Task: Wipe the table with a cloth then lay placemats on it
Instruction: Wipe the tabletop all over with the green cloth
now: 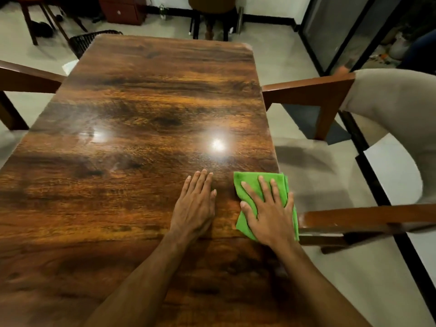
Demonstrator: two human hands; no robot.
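The green cloth (pixel 257 185) was pressed flat under the open right hand (pixel 269 210) at the table (pixel 132 109) edge; the left hand (pixel 194 204) rested open (empty). Wiping looked underway; no placemats were seen.

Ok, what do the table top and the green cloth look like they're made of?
Table top: wood or a wood-look veneer, glossy; grain pattern shows and ceiling lights mirror sharply. Green cloth: soft, matte fabric, likely microfibre; it folds limply under the right hand.
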